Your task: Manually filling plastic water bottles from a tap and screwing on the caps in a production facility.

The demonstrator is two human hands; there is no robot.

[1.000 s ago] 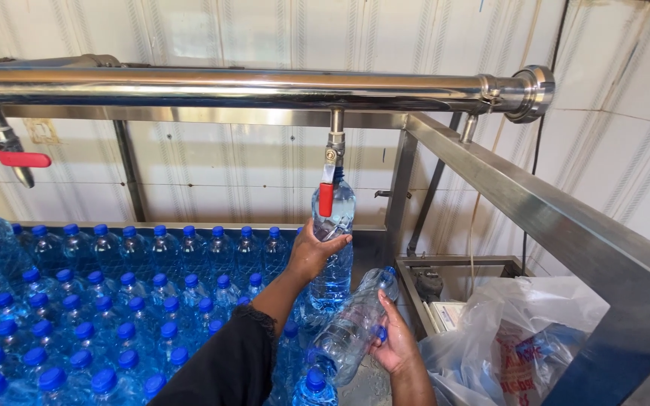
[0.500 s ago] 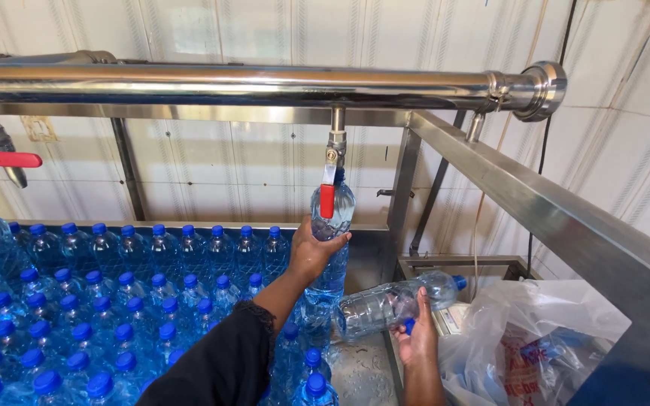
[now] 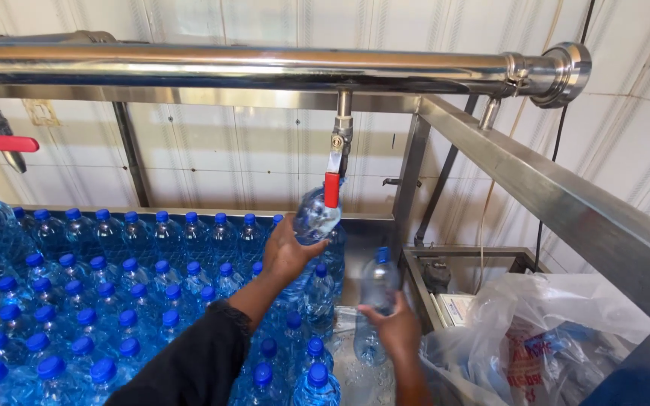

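The left hand (image 3: 286, 254) grips an open bottle (image 3: 314, 218) and should keep its mouth straight under the tap (image 3: 338, 162), while the right hand (image 3: 394, 328) grips a capped bottle (image 3: 376, 289) upright.

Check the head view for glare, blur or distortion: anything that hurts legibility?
Head view: bright streaks of glare along the steel pipe; the frame bends outward at the edges; left hand and right hand are slightly soft; the clear bottle under the tap is hard to outline.
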